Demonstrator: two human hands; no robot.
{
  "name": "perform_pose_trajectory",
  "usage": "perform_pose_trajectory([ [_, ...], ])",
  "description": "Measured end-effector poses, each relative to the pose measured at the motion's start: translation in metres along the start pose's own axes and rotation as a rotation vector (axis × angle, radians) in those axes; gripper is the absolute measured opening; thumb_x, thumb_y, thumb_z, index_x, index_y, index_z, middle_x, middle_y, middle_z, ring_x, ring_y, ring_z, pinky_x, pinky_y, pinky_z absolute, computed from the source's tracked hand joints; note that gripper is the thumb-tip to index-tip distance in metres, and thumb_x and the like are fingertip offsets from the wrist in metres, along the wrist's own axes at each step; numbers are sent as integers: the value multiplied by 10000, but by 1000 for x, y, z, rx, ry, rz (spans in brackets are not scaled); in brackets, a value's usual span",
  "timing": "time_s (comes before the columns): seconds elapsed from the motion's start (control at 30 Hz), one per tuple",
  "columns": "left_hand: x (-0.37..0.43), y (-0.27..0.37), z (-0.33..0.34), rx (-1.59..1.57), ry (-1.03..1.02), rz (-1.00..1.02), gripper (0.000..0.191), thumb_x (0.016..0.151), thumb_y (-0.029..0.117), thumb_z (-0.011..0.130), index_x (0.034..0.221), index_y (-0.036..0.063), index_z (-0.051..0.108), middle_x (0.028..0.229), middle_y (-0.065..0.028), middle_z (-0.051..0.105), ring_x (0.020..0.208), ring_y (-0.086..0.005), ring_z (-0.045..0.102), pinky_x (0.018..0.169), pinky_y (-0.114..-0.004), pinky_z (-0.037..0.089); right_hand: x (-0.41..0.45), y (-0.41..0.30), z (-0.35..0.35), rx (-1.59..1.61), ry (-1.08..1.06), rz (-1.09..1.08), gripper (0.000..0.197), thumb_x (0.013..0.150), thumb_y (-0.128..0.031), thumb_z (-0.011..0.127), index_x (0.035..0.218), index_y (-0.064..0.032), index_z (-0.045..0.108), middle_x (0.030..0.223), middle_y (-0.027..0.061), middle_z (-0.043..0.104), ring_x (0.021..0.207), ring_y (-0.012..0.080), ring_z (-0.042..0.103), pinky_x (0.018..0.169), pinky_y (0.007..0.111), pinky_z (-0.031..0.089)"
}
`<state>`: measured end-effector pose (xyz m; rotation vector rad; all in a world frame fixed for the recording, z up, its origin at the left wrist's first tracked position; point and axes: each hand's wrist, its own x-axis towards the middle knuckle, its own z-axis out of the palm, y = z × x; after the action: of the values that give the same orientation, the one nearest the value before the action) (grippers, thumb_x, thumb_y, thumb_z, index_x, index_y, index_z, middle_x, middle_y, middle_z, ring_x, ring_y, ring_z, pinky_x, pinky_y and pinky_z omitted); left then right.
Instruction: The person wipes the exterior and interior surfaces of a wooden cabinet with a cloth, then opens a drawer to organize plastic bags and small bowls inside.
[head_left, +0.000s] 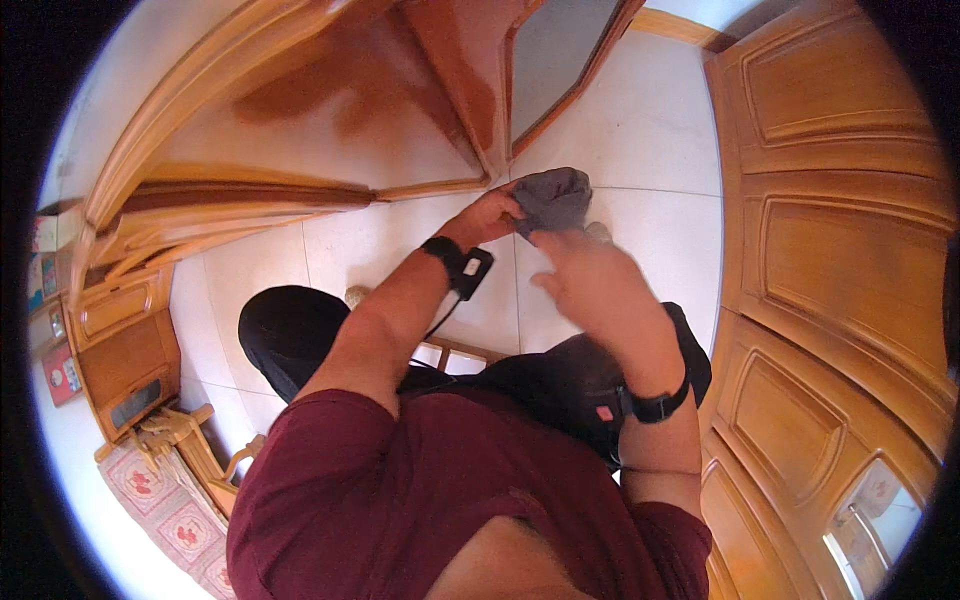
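Observation:
A bunched dark grey cloth (553, 196) is held out in front of me, above the pale tiled floor (645, 169). My left hand (495, 215) grips its left side, with several fingers hidden behind or under the fabric. Just below the cloth, my right hand (596, 281) is blurred. Its fingers reach the cloth's lower edge, while the thumb stands apart, away from the fabric. Whether those fingertips press on the cloth is hard to make out.
Wooden panelled cabinet doors (847, 247) line the right side. Glossy wooden furniture (322, 112) rises ahead and left, beside a grey panel in a wooden frame (559, 64). Behind my legs is a low wooden seat (469, 356). A patterned cushion (169, 510) lies at lower left.

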<state>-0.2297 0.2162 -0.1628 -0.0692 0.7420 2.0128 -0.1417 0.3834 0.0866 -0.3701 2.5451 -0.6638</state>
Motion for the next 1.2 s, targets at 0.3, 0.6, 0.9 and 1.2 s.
perform_pose_trajectory([
  [0.3,-149,38,73,-169,-79,230,663,771,172,641,1366,4,401,1244,-238,537,1086,-393,572,947,-497,474,45,7,27,238,450,-200,624,843,-292,655,1356,-24,423,1191,220,586,1037,332,600,870,376,482],
  [0.6,-243,6,11,-64,806,273,480,865,179,576,1318,70,464,1267,-137,493,1101,-307,506,898,-472,451,104,-61,48,830,-12,-112,347,806,-241,675,1063,-13,631,681,22,588,512,104,518,440,246,409],
  [0.9,-238,-17,19,-284,1038,564,642,900,609,439,1353,153,451,1460,-151,302,1308,-332,345,1002,-549,364,116,-149,81,211,-270,-345,371,801,-312,626,1028,-19,614,869,188,660,795,322,650,681,391,508],
  [1.2,-312,59,87,-466,293,996,807,948,618,220,1315,-73,419,1333,-247,468,1231,-360,465,1086,-476,322,131,-180,59,750,-159,-346,274,887,-189,582,1114,-43,628,831,52,651,666,107,625,536,251,479],
])
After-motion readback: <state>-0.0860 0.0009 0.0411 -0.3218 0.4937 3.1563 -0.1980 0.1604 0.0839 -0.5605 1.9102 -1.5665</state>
